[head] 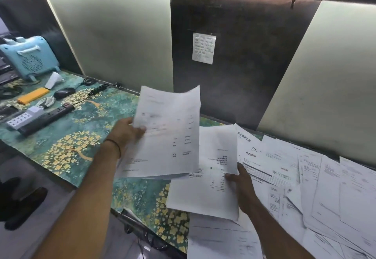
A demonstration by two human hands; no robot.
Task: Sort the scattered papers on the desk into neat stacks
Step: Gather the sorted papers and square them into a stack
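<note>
Head view, sorting in progress. The left hand [127,131] holds a small sheaf of sheets [162,134] raised off the bench [67,142], its fingers [140,130] clamped on the sheaf's left edge with the thumb on the printed face. Just right of the sheaf and partly overlapped by its lower corner, the right hand [242,185] grips a single sheet [205,179] by its right edge, fingers closed on it.

Step in hand, as judged: adding the single sheet to the sheaf. To do it well, slide the sheet under or onto the sheaf with printed sides facing alike, then tap the long edge on the patterned bench cover to square the corners before laying the stack down. The sheaf bows at its top edge, so a firmer pinch nearer its middle would likely steady it.

The loose papers [317,179] lie overlapped and askew to the right of the sheaf, reaching the rear panel; more lie below the single sheet at the bench's front edge. Open cover lies left of the sheaf, a likely place for the stack.

Far left of the sheaf: a power strip [40,119], a mouse [64,92], an orange block [32,95], a blue device [30,59] and trailing cables, which limit the space there. A note [204,48] is pinned on the panel above the sheaf.
</note>
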